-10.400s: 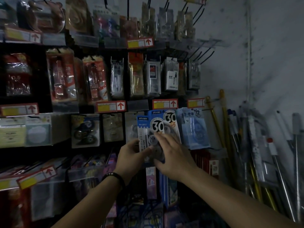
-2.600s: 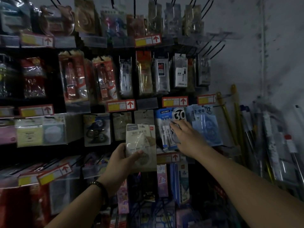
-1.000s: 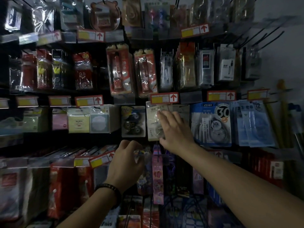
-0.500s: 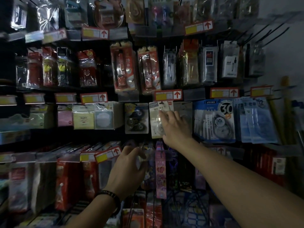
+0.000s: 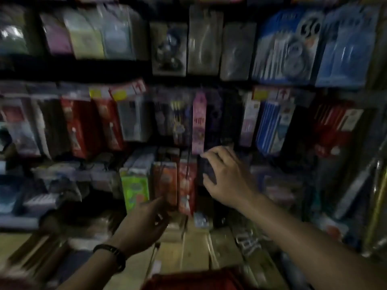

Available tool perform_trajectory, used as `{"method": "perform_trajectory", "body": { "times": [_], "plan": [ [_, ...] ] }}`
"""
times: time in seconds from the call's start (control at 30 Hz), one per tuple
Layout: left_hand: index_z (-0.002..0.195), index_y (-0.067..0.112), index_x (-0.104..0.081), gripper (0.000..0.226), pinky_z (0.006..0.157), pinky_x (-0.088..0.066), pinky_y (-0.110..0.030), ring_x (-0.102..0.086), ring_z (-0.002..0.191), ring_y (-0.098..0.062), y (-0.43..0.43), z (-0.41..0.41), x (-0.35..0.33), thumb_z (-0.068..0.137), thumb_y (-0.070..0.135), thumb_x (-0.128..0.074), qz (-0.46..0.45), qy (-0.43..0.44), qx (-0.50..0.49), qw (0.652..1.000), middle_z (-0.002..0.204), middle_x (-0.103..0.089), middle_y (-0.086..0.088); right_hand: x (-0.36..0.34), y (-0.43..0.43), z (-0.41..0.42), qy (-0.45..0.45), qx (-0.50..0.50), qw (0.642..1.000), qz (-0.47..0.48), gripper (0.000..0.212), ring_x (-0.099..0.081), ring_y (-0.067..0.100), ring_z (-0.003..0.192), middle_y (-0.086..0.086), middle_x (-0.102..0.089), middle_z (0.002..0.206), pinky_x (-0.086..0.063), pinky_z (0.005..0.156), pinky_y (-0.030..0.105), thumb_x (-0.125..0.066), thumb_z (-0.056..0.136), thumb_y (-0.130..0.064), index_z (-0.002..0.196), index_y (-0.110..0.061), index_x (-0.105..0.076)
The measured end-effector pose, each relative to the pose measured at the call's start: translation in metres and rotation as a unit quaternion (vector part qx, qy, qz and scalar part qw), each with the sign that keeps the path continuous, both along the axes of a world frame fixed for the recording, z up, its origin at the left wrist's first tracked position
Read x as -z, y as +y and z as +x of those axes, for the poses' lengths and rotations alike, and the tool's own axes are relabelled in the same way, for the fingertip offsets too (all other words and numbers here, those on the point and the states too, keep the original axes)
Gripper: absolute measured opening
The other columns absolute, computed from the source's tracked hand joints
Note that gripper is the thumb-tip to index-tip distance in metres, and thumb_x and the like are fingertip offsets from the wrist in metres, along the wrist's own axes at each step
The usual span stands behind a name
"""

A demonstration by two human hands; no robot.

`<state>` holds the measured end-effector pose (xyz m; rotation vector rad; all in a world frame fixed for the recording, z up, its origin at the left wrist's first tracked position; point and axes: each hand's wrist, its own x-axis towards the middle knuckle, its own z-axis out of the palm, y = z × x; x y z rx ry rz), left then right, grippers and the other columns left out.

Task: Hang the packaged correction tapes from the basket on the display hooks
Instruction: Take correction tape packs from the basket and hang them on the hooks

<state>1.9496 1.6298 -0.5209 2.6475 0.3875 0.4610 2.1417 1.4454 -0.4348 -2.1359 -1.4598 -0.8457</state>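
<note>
My left hand point(image 5: 144, 222) and right hand point(image 5: 228, 178) hung loosely open, empty, beyond the near red basket point(image 5: 194, 279); a blind reach could knock the red hanging packets point(image 5: 186, 181) loose.

Dark left wristband point(image 5: 110, 255), bare forearms point(image 5: 314, 243)

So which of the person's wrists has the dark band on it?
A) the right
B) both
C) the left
C: the dark band sits on the wrist just below the left hand, while the wrist below the right hand is bare.
</note>
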Motion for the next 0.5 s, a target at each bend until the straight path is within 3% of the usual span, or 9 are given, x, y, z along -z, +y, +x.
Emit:
{"method": "perform_trajectory", "body": {
  "times": [0.07,0.13,0.2,0.27,0.37,0.5],
  "plan": [
    [0.118,0.049,-0.053,0.020,0.069,-0.058,-0.020,-0.066,0.085,0.005,-0.010,-0.012,0.051,0.100,0.048,-0.061,0.000,0.082,-0.012,0.997,0.104,-0.071,0.025,0.069,-0.011,-0.017,0.055,-0.017,0.998,-0.025,0.044,-0.054,0.026,0.117,0.003,-0.055,0.121,-0.055,0.088,0.041,-0.065,0.091,-0.033,0.131,-0.016,-0.061],
    [0.131,0.042,-0.050,0.036,0.061,-0.046,-0.012,-0.064,0.080,0.004,-0.020,-0.024,0.099,0.099,0.051,-0.063,0.000,0.143,-0.016,0.990,0.108,-0.074,0.020,0.143,-0.021,-0.033,0.132,-0.026,0.989,-0.057,0.042,-0.054,0.028,0.113,0.004,-0.055,0.119,-0.056,0.086,0.045,-0.058,0.087,-0.030,0.126,-0.016,-0.061],
    [0.143,0.029,-0.046,0.052,0.063,-0.045,-0.019,-0.066,0.083,-0.005,-0.028,-0.034,0.146,0.097,0.041,-0.069,-0.084,0.184,-0.028,0.979,0.112,-0.076,0.009,0.213,-0.036,-0.045,0.209,0.006,0.968,-0.140,0.047,-0.053,0.029,0.119,0.004,-0.053,0.128,-0.055,0.092,0.047,-0.054,0.086,-0.030,0.131,-0.019,-0.057],
    [0.146,0.024,-0.046,0.062,0.072,-0.052,-0.031,-0.070,0.090,-0.016,-0.035,-0.044,0.187,0.092,0.041,-0.071,-0.133,0.215,-0.040,0.967,0.115,-0.076,0.000,0.276,-0.053,-0.055,0.269,0.058,0.930,-0.243,0.046,-0.051,0.025,0.126,0.001,-0.050,0.137,-0.052,0.096,0.043,-0.056,0.091,-0.032,0.136,-0.022,-0.053],
    [0.145,0.019,-0.051,0.064,0.084,-0.053,-0.033,-0.071,0.110,-0.030,-0.032,-0.049,0.246,0.089,0.040,-0.076,-0.127,0.280,0.002,0.952,0.124,-0.072,-0.007,0.352,-0.076,-0.067,0.364,0.105,0.867,-0.325,0.036,-0.058,0.024,0.120,-0.002,-0.057,0.130,-0.051,0.094,0.038,-0.066,0.093,-0.035,0.127,-0.025,-0.058],
    [0.141,0.016,-0.061,0.063,0.102,-0.049,-0.034,-0.063,0.128,-0.027,-0.020,-0.040,0.307,0.087,0.045,-0.077,-0.117,0.412,0.036,0.903,0.138,-0.067,-0.010,0.431,-0.095,-0.082,0.461,0.150,0.776,-0.403,0.054,-0.059,0.023,0.127,0.000,-0.061,0.139,-0.049,0.101,0.033,-0.072,0.090,-0.032,0.141,-0.025,-0.057]
  ]
}}
